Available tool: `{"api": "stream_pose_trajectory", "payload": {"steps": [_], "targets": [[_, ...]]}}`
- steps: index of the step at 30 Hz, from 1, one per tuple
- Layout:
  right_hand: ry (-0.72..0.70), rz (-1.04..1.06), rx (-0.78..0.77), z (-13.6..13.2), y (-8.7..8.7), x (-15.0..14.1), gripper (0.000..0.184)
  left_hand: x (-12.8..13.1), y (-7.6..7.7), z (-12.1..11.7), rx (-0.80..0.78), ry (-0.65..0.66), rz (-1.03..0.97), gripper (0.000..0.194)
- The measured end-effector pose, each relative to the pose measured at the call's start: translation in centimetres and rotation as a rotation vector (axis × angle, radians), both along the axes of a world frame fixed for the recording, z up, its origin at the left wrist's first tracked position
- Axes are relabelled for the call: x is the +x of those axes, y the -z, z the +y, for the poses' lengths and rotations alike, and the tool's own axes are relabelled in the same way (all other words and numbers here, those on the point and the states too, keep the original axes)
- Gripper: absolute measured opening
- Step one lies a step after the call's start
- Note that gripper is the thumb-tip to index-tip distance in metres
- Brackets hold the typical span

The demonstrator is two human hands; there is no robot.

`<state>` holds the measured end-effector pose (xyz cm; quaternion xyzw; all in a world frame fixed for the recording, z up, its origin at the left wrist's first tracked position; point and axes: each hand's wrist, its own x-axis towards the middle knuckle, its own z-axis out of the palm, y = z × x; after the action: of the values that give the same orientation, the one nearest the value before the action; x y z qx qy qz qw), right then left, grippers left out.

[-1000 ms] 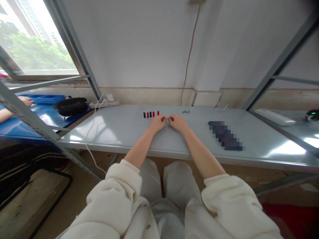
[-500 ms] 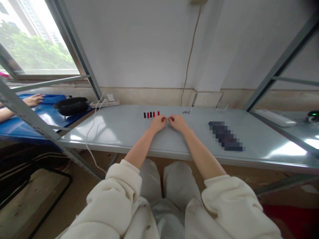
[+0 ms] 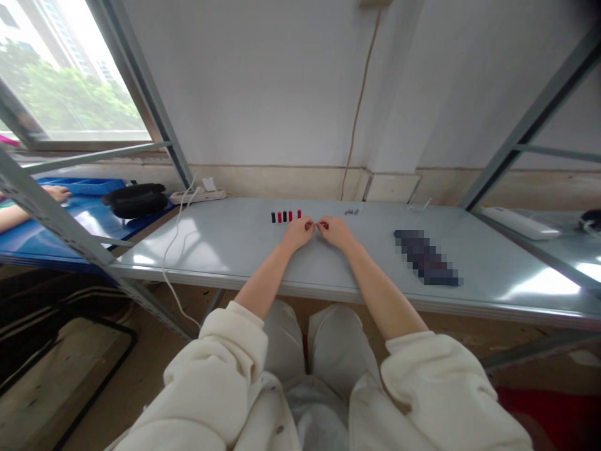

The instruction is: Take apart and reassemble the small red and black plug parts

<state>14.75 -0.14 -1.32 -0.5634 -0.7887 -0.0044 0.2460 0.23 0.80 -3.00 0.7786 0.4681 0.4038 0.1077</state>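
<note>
My left hand [image 3: 299,233] and my right hand [image 3: 335,232] meet fingertip to fingertip over the middle of the grey table [image 3: 248,247]. Both are closed in a pinch. Whatever lies between the fingers is too small and too covered to name. Just left of my left hand stands a row of several small red and black cylinders [image 3: 285,216]. Beyond my right hand lies a little group of small grey metal pieces [image 3: 351,212].
A dark pixelated object [image 3: 425,257] rests on the table's right side. At the back left lie a white power strip [image 3: 200,196] and its cable [image 3: 169,241]. Metal posts [image 3: 70,207] flank the table. Another person's hand [image 3: 57,193] is at a blue table on the left.
My two hands keep almost the same place and pinch. On the left, the other person's hand has drawn back a little and lowered.
</note>
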Motion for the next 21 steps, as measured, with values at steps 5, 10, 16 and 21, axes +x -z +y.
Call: {"api": "stream_pose_trajectory", "payload": {"steps": [5, 10, 16, 21], "targets": [[-0.009, 0.006, -0.006, 0.1, 0.0, 0.0, 0.025, 0.1, 0.0, 0.0, 0.002, -0.014, 0.029, 0.016], [0.010, -0.008, -0.016, 0.0, 0.0, 0.0, 0.025, 0.0, -0.2, -0.2, 0.000, -0.013, 0.036, 0.016], [0.140, -0.026, -0.007, -0.5, -0.5, 0.0, 0.027, 0.1, -0.5, -0.7, -0.023, -0.027, 0.137, 0.020], [0.194, -0.013, 0.008, -0.5, -0.5, -0.1, 0.028, 0.3, -1.0, -1.5, -0.079, -0.093, 0.248, 0.024]]}}
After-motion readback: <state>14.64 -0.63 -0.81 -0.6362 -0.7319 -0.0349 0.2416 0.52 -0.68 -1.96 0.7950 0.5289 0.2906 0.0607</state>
